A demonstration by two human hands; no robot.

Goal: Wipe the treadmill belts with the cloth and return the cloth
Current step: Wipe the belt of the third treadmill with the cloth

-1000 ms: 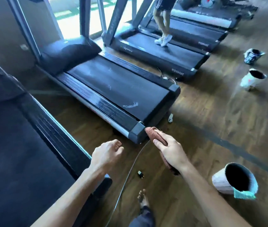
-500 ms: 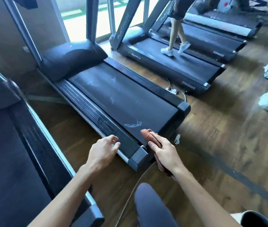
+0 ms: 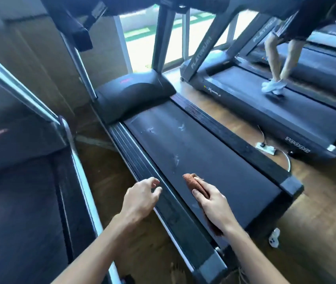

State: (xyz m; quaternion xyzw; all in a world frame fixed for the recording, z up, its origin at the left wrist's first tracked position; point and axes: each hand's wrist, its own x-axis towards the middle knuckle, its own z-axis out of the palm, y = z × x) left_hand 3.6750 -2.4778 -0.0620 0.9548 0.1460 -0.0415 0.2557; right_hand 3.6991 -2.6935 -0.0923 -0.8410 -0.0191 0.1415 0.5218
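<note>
Head view. Right hand (image 3: 212,206) curled round rust-brown cloth (image 3: 190,180), pressing it on near end of middle treadmill belt (image 3: 224,171), close to left edge of belt. Left hand (image 3: 140,199) holding nothing, fingers loosely bent, over ribbed side rail (image 3: 138,160); contact with rail not clear. White scuff marks (image 3: 177,158) on belt just beyond cloth. On next treadmill (image 3: 286,119) to the right, legs of another person in white shoes (image 3: 272,87). Power strip (image 3: 265,147) on wooden floor (image 3: 316,222) between both machines.
</note>
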